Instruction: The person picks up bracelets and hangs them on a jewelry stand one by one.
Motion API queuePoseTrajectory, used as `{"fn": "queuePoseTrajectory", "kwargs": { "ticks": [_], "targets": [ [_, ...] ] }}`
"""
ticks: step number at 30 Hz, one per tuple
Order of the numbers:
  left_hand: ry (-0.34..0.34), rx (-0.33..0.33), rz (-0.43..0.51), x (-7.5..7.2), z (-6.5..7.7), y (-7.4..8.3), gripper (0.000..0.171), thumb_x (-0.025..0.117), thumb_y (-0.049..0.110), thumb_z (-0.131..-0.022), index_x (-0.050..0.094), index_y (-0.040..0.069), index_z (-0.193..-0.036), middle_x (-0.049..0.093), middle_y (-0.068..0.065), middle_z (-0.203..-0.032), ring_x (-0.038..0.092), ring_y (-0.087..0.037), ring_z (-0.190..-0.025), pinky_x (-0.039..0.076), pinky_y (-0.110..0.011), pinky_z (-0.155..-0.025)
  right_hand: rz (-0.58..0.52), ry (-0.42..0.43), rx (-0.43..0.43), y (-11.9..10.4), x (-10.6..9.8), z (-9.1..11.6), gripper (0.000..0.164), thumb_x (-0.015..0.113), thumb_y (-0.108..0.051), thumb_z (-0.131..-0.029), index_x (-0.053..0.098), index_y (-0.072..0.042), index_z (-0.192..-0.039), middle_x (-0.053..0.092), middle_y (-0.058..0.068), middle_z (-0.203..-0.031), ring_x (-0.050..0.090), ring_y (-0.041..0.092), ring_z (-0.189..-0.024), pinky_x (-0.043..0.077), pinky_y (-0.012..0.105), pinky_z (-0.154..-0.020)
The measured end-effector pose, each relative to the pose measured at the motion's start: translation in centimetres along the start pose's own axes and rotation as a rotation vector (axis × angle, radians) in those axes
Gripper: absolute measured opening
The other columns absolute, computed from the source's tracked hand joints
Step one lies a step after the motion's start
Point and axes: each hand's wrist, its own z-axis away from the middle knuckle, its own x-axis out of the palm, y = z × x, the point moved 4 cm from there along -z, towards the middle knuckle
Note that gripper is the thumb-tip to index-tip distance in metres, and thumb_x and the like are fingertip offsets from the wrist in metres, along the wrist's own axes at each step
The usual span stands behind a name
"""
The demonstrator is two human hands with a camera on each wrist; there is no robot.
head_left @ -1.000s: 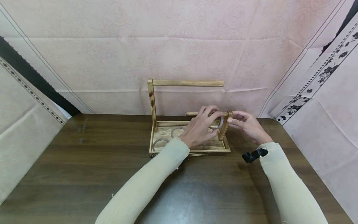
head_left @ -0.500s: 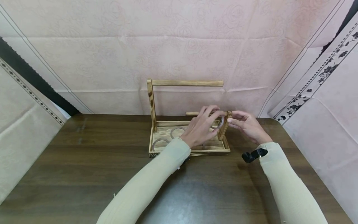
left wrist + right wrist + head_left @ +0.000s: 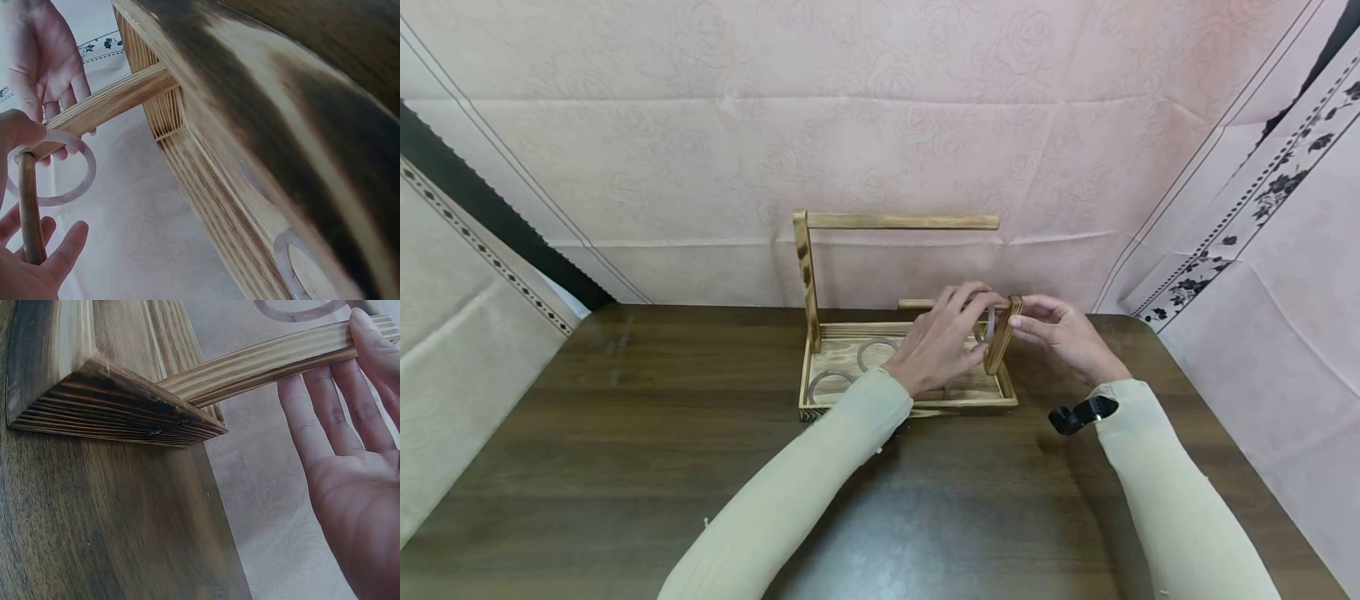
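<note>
Ring (image 3: 990, 327) upright by right-hand post (image 3: 999, 352); rod (image 3: 916, 305) runs left-right, free end pointing left. Left hand (image 3: 936, 342) spread wide, touching ring; right hand (image 3: 1060, 333) grips post. Left wrist view shows rod through ring; hidden in head view.

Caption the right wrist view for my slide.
Right hand pinching the wooden post of a tray, a ring partly visible beyond.

Streaky-grained wooden rack (image 3: 807, 283), smooth ring (image 3: 92, 165), glossy wood-look tabletop (image 3: 940, 508)
</note>
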Motion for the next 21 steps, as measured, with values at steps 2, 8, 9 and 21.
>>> {"fn": "queuePoseTrajectory", "kwargs": {
  "ticks": [2,8,9,21],
  "targets": [
    [0.002,-0.003,-0.003,0.0,0.0,0.1,0.062,0.077,0.022,-0.088,0.051,0.019,-0.144,0.049,-0.002,-0.146,0.05,-0.02,-0.13,0.059,-0.022,-0.078,-0.001,0.0,0.001,0.0,0.0,0.0,0.021,0.069,-0.004,-0.096,0.072,-0.02,-0.11,0.072,-0.008,-0.11,0.07,0.007,-0.103,0.058,0.021,-0.095],
    [-0.008,-0.006,-0.011,-0.4,0.4,0.4,0.065,0.078,0.024,-0.087,0.049,0.018,-0.145,0.047,-0.004,-0.15,0.05,-0.02,-0.13,0.056,-0.018,-0.071,-0.004,0.0,0.0,0.0,-0.1,0.1,0.023,0.067,-0.003,-0.097,0.072,-0.021,-0.109,0.071,-0.007,-0.11,0.07,0.006,-0.101,0.058,0.022,-0.095],
    [-0.008,-0.004,-0.016,-0.5,0.5,0.4,0.065,0.078,0.024,-0.087,0.049,0.018,-0.145,0.047,-0.004,-0.15,0.05,-0.02,-0.13,0.057,-0.018,-0.072,-0.01,0.0,-0.003,0.0,0.0,0.1,0.023,0.067,-0.002,-0.096,0.072,-0.021,-0.109,0.071,-0.007,-0.109,0.07,0.006,-0.101,0.059,0.022,-0.095],
    [0.02,0.02,-0.019,-2.3,1.8,0.6,0.059,0.074,0.019,-0.09,0.051,0.015,-0.143,0.05,-0.005,-0.147,0.05,-0.022,-0.132,0.059,-0.022,-0.079,-0.047,0.007,-0.003,-0.1,0.0,0.1,0.023,0.069,0.0,-0.095,0.072,-0.02,-0.106,0.071,-0.004,-0.108,0.069,0.007,-0.098,0.059,0.023,-0.095]
  ]
}}
